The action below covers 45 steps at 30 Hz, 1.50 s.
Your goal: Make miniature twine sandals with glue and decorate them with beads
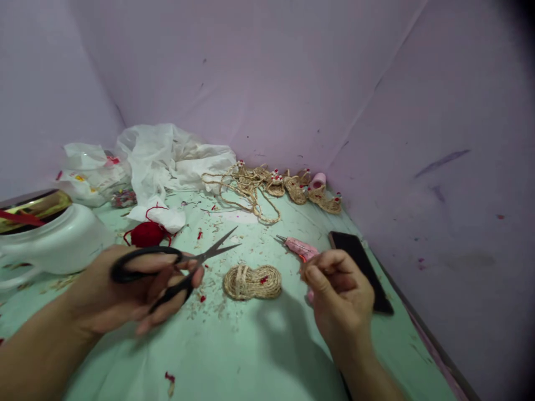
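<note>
My left hand (146, 295) grips black-handled scissors (204, 256), fingers through the loops, with the blades apart and pointing right. Between my hands a small slipper-shaped piece of coiled jute rope (253, 282) lies flat on the green tabletop. It has a braided strap across its left end and a bit of red on its right end. My right hand (343, 295) is closed in a pinch above the table; what its fingers hold, if anything, I cannot make out. Just behind it lies a pink glue gun (298, 248), partly hidden by that hand, its metal nozzle pointing left.
A dark phone (361, 270) lies at the right. Finished-looking rope slippers (296, 189) and loose jute cord (246, 192) sit by the back wall. At the left are white plastic bags (163, 159), a red yarn ball (147, 234) and a white pot (79, 239). Scraps dot the green table (217, 356).
</note>
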Each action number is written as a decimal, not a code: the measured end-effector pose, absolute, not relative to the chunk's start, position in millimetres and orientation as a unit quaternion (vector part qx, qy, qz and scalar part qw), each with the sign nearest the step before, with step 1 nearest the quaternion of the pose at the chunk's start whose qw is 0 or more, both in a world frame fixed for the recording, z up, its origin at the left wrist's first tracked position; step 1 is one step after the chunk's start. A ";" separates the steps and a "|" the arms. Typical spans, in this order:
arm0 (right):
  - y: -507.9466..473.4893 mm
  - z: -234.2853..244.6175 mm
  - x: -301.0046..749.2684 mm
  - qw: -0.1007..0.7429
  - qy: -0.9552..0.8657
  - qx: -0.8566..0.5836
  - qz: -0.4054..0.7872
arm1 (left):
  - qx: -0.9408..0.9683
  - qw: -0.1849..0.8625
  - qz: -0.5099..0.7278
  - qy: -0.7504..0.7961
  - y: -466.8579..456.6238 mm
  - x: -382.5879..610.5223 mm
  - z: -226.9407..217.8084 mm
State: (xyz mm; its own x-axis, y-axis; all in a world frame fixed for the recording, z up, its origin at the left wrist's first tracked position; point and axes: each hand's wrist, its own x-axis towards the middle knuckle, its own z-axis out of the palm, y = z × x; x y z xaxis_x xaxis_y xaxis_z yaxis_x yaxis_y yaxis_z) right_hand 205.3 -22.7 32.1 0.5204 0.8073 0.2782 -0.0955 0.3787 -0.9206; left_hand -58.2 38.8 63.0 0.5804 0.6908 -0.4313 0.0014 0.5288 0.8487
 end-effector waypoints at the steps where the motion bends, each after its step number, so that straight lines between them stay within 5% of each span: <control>1: -23.5 31.9 203.4 0.719 -0.388 -0.481 0.317 | 0.464 0.749 0.235 0.410 40.3 -54.1 62.6; 7: -21.6 28.0 208.8 0.473 -0.498 -0.642 0.340 | 0.582 0.512 0.302 0.555 41.3 -30.6 52.3; 15: -19.4 12.2 209.4 0.207 -0.571 -0.747 0.271 | 0.621 0.441 0.286 0.581 30.4 -7.4 24.3; 24: -16.2 -0.8 207.0 0.306 -0.590 -0.677 0.314 | 0.636 0.475 0.293 0.532 26.6 3.4 13.7; 45: -21.0 11.2 209.7 0.195 -0.687 -0.645 0.274 | 0.602 0.546 0.300 0.499 30.8 6.2 7.1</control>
